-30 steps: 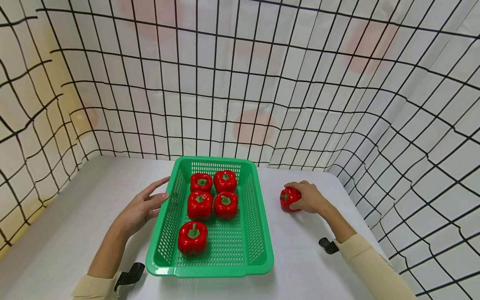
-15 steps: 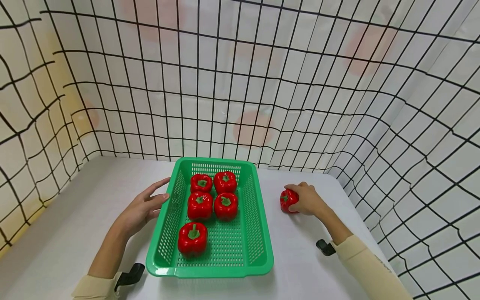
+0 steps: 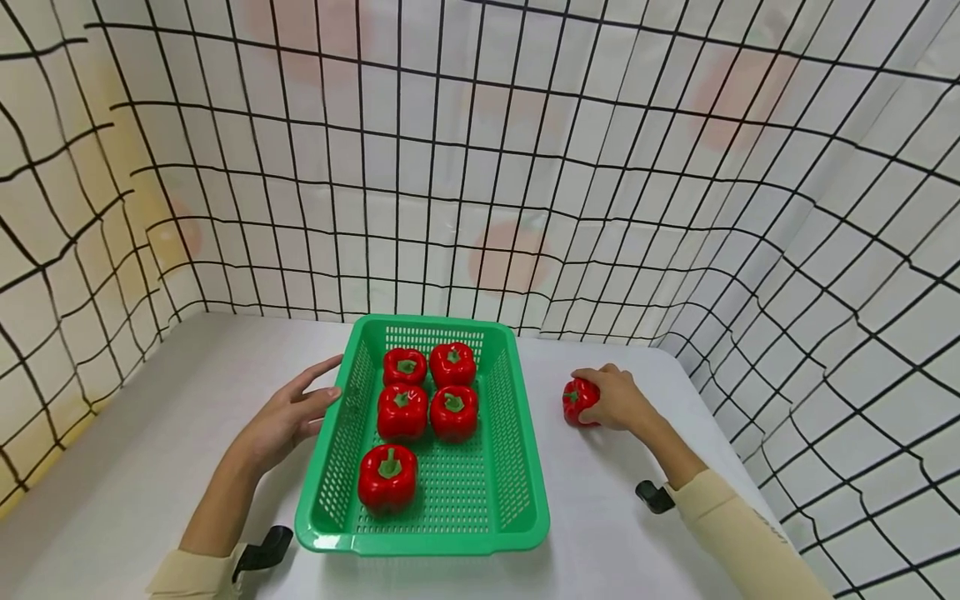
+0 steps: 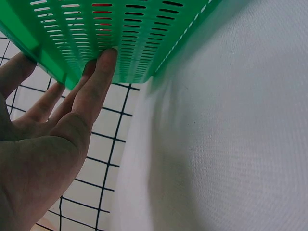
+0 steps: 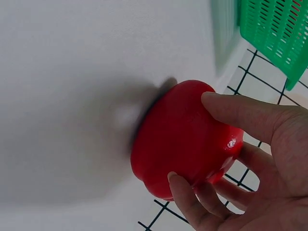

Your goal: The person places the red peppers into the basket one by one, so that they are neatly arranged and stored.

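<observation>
A green plastic basket [image 3: 486, 540] stands on the white table, holding several red bell peppers [image 3: 402, 412] with green stems. Against the basket's left wall and rim rests my left hand [image 3: 288, 421], its fingers extended; the left wrist view shows fingertips [image 4: 107, 60] touching the slotted side. To the right of the basket, my right hand [image 3: 617, 400] grips a lone red bell pepper [image 3: 576, 402]. In the right wrist view, thumb and fingers curl round this bell pepper [image 5: 178, 139], which sits at the table surface. The palm hides part of it.
A black wire grid [image 3: 420, 200] over white sheeting rises behind the table and along both sides. The white table [image 3: 210, 383] extends left and right of the basket. Black wrist-worn devices [image 3: 264, 550] sit at both cuffs.
My right hand and its bell pepper show barely any shift. The left hand stays against the basket. The whole head view has moved slightly.
</observation>
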### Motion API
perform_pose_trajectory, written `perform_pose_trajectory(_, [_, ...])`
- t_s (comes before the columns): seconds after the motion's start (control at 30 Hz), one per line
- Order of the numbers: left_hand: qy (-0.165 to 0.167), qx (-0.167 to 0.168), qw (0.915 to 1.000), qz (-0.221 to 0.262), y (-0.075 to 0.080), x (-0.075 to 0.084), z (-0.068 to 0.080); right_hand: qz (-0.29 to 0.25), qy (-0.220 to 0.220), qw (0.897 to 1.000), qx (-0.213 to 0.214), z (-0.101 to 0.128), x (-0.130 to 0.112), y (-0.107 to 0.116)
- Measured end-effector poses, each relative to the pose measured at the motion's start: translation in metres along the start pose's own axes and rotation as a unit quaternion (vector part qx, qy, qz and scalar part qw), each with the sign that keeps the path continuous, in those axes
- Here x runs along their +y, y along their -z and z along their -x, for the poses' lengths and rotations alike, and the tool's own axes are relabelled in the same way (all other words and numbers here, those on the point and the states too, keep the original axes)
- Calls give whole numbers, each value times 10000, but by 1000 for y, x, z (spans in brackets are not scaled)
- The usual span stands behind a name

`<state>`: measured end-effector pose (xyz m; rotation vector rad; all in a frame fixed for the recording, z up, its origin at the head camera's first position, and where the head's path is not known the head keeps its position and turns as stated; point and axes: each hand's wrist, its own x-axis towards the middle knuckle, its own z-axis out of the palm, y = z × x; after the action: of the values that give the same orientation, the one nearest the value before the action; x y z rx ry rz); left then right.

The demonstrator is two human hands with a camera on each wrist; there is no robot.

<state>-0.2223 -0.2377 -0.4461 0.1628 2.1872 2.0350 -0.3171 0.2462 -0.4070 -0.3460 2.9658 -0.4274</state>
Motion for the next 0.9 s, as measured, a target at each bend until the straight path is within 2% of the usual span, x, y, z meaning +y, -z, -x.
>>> perform_pose_trajectory(0.33, [59,19,10000,54,0,0,0,-22,-108,9999,45,-1,4,1])
perform_pose_trajectory(0.53, [17,-16,9998,184,1,-1,0,-36,-111,9999,-43,0,-1,9])
perform_pose_trajectory(0.73, [-14,-41,9998,193,1,0,0,-146,67,9999,-10,2,-5,16])
perform_pose_trajectory(0.9, [8,-58,9998,163,0,1,-1,-254,-31,9997,-11,6,-11,25])
